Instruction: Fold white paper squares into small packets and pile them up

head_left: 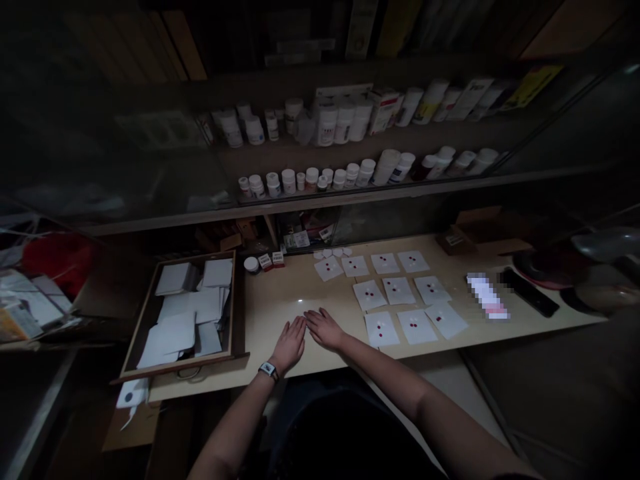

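White papers (400,300), red pills (413,325) | counter (273,287), back edge to front | left hand (291,343), right hand (325,329): both flat near front edge | each grip: outstretched, unclamped

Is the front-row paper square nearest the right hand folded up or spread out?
Spread out: the paper square lies open on the table, red pills showing on top.

- I can read no word, brand or number
- Labels on the white bottles (327,128) blur for me
- Print on the small boxes (278,259) is too tiny for me
- The phone screen (487,296) reaches me as coarse blocks
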A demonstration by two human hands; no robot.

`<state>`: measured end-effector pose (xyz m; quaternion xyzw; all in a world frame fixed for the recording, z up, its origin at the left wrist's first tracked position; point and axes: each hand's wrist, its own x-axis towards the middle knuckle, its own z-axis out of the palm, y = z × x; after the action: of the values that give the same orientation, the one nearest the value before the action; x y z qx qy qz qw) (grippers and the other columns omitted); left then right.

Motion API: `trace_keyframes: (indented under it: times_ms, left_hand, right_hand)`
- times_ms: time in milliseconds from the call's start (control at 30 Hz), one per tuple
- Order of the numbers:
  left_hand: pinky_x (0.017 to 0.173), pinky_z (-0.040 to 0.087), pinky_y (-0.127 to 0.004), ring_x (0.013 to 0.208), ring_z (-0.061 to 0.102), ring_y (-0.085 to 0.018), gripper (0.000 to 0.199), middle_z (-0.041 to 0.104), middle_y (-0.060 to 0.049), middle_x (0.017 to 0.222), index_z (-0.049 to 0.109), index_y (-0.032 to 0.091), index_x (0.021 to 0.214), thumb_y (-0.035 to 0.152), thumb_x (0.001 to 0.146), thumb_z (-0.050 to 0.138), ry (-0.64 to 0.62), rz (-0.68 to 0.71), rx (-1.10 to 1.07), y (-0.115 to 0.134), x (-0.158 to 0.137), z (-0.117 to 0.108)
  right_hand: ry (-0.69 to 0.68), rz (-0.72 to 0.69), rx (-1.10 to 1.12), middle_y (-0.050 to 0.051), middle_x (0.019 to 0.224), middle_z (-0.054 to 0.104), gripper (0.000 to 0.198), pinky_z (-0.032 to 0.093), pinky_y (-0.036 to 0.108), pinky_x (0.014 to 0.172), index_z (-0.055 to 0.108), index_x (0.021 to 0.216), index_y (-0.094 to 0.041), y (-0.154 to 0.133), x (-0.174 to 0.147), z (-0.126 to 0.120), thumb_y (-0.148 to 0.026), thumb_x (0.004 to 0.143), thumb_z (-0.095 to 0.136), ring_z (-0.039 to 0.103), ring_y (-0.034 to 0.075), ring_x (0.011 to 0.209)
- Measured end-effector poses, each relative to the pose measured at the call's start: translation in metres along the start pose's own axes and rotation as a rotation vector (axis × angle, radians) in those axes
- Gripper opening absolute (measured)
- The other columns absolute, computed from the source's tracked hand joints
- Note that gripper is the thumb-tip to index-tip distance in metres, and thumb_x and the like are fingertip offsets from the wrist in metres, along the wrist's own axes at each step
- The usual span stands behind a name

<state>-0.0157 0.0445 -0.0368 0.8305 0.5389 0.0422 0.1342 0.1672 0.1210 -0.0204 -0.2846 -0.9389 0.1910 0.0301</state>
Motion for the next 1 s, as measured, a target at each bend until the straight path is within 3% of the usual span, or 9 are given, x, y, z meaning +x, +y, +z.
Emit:
trace_keyframes:
  times_ms: [167,433,633,833,1000]
  left_hand:
    - [0.110,0.026,-0.045,0.140,0.022,-0.025,0.063,0.032,-0.017,0.148,0.023,0.008,0.145,0.017,0.085,0.038,-0.027,0.006,-0.016,-0.004,-0.002,-0.003]
    - [0.108,0.026,-0.051,0.137,0.027,-0.030,0.053,0.033,-0.017,0.147,0.036,0.015,0.140,0.024,0.088,0.043,-0.075,-0.011,0.046,0.004,0.001,-0.021]
    - [0.109,0.026,-0.050,0.133,0.034,-0.029,0.055,0.038,-0.018,0.144,0.034,0.010,0.140,0.024,0.088,0.043,-0.070,-0.054,0.036,0.007,0.004,-0.023]
    - [0.111,0.024,-0.046,0.138,0.026,-0.026,0.047,0.036,-0.016,0.146,0.043,0.009,0.132,0.025,0.088,0.044,-0.069,-0.023,-0.012,0.006,0.016,-0.028]
    - [0.108,0.028,-0.047,0.133,0.034,-0.026,0.048,0.041,-0.016,0.143,0.040,0.011,0.135,0.023,0.089,0.043,-0.093,-0.042,-0.007,0.005,0.020,-0.032]
  right_hand:
    - [-0.007,0.014,0.018,0.016,0.144,0.040,0.052,0.014,0.053,0.111,0.037,0.141,-0.014,0.000,-0.003,0.005,-0.024,0.090,0.042,0.032,0.025,0.134]
    - [0.029,0.070,0.010,0.016,0.148,0.033,0.056,0.010,0.056,0.112,0.030,0.145,-0.014,-0.005,-0.017,0.014,-0.028,0.092,0.041,0.023,0.024,0.139]
    - [0.006,0.088,0.029,0.017,0.150,0.028,0.058,0.010,0.057,0.112,0.026,0.146,-0.013,-0.006,-0.023,0.017,-0.032,0.093,0.039,0.021,0.026,0.140]
    - [0.010,0.096,0.045,0.017,0.150,0.027,0.057,0.010,0.056,0.112,0.029,0.145,-0.014,-0.006,-0.020,0.013,-0.033,0.093,0.041,0.021,0.025,0.140]
    - [0.015,0.115,0.043,0.017,0.147,0.034,0.056,0.009,0.057,0.112,0.032,0.144,-0.015,-0.006,-0.018,0.004,-0.032,0.092,0.043,0.026,0.026,0.138]
